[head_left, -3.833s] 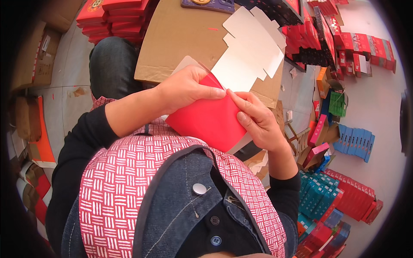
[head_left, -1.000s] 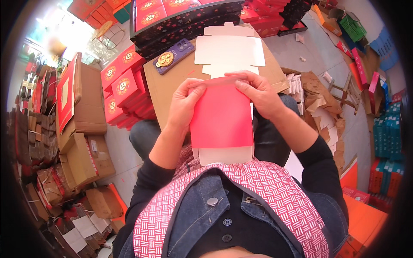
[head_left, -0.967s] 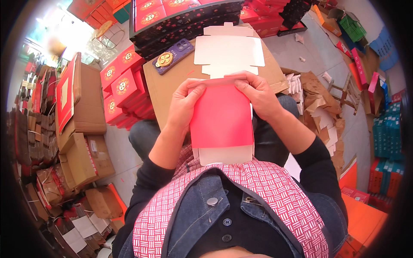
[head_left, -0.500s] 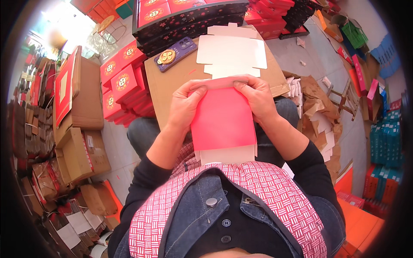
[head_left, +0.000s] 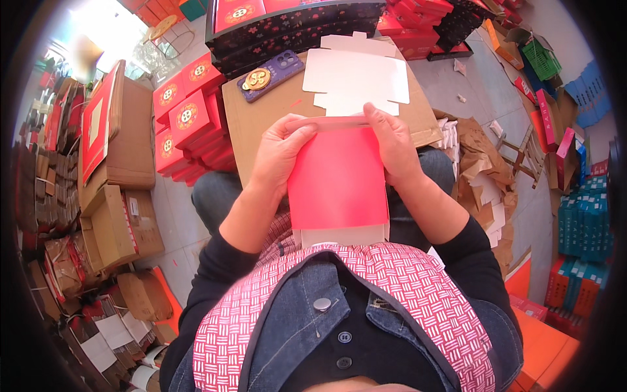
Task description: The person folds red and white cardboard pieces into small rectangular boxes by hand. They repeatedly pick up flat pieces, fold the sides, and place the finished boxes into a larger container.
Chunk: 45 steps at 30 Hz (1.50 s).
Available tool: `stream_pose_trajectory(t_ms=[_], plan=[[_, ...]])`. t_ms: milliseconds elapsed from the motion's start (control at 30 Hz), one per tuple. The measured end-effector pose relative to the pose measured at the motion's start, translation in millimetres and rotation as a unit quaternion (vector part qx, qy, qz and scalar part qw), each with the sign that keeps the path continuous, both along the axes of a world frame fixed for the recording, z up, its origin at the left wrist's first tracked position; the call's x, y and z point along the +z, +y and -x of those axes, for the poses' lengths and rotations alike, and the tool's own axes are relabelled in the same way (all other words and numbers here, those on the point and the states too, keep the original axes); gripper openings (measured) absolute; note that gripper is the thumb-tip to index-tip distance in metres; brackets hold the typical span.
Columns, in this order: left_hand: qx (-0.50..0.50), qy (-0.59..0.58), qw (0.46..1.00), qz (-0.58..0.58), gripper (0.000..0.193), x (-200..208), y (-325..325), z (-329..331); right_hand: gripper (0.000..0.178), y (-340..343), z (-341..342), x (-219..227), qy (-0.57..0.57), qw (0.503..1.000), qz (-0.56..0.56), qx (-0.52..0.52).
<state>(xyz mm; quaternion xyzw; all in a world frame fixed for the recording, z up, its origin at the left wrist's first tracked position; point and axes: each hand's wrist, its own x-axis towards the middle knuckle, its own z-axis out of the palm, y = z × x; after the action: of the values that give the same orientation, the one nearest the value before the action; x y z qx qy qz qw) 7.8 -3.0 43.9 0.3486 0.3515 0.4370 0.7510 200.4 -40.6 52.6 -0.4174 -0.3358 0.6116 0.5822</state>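
A red cardboard box (head_left: 337, 179) with pale inner flaps is held between my two hands, its near end close to my apron. My left hand (head_left: 279, 147) pinches the far left corner, thumb on top of the folded edge. At the far right corner my right hand (head_left: 393, 144) grips the box's side, its thumb raised along the far edge. Just beyond the box, a flat white die-cut carton blank (head_left: 356, 72) lies on the brown cardboard surface (head_left: 261, 124). A purple phone (head_left: 271, 76) with a round gold ornament lies to its left.
Stacked red boxes (head_left: 191, 114) stand left of the cardboard surface. A dark floral tray (head_left: 294, 32) of red boxes is at the back. Crumpled brown paper (head_left: 480, 157) lies to the right, with teal boxes (head_left: 581, 215) farther right. Cartons (head_left: 117, 225) fill the left side.
My right thumb and fingers have shifted at the far right corner, the thumb now lifted. My left hand keeps its pinch, and the box stays nearly in place.
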Motion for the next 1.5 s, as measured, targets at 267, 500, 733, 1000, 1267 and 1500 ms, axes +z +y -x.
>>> stream_pose_trajectory(t_ms=[267, 500, 733, 1000, 1267, 1500], plan=[[0.001, 0.041, 0.999, -0.031, 0.01, 6, -4, -5, 0.019, -2, 3, -2, -0.023, 0.999, 0.034, -0.005], [-0.004, 0.061, 0.998, 0.006, 0.018, 12, -2, -3, 0.021, -9, 7, 2, -0.056, 0.998, 0.027, -0.016], [-0.009, 0.114, 0.991, -0.065, 0.024, 15, -4, 0, 0.018, -13, 10, 7, -0.052, 0.998, 0.023, -0.031], [-0.086, 0.134, 0.985, -0.061, 0.048, 5, -10, 13, 0.017, -7, -7, 6, -0.061, 0.997, 0.01, 0.044], [-0.11, 0.161, 0.971, -0.138, 0.058, 16, -12, 5, 0.028, 22, -29, 47, -0.25, 0.941, -0.009, 0.23], [-0.12, 0.189, 0.953, -0.206, 0.075, 11, -13, 3, 0.026, 19, -21, 43, -0.308, 0.92, -0.038, 0.238]])
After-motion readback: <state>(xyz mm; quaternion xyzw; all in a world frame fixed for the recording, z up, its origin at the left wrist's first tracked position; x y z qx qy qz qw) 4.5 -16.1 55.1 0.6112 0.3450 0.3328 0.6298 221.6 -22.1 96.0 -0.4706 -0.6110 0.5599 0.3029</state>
